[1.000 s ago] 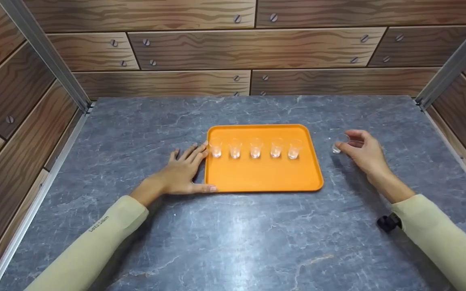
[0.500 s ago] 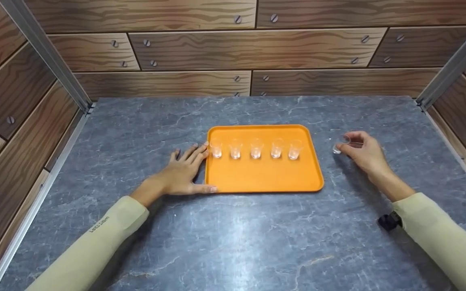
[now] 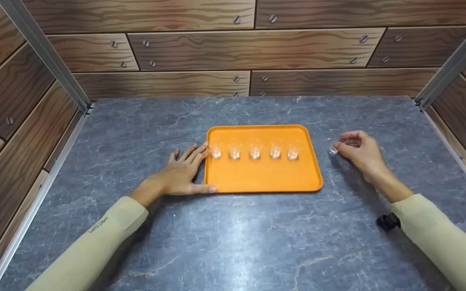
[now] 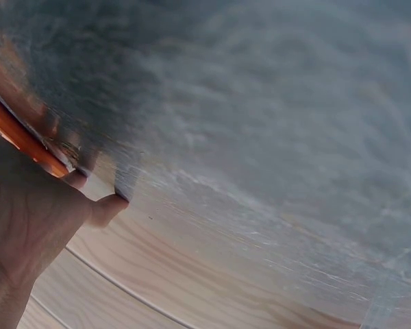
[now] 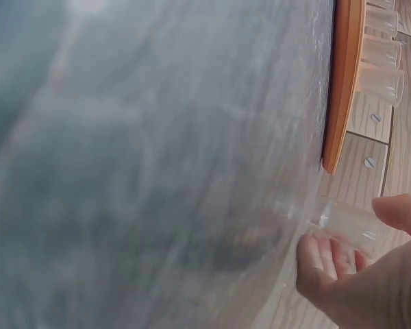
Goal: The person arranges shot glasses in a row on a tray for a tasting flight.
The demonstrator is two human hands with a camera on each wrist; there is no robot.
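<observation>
A row of several small clear shot glasses [image 3: 255, 149] stands upright on an orange tray [image 3: 263, 176]. My left hand [image 3: 181, 173] lies spread at the tray's left edge, fingertips by the left rim and thumb at the near-left corner; the left wrist view has the hand [image 4: 34, 212] beside the orange rim. To the right of the tray, my right hand [image 3: 360, 153] holds another clear shot glass [image 3: 332, 149] between thumb and fingers. In the right wrist view this glass [image 5: 346, 223] stands with its base at the tabletop, and the fingers partly hide it.
The grey marbled tabletop [image 3: 200, 238] extends around the tray. Wood-patterned panels [image 3: 249, 48] enclose the back and both sides, with metal posts [image 3: 51, 60] at the rear corners. A black band [image 3: 387, 222] sits on the right wrist.
My right hand and the shot glass at its fingertips have shifted slightly left toward the tray. The left hand, the tray and its row of glasses stay in place.
</observation>
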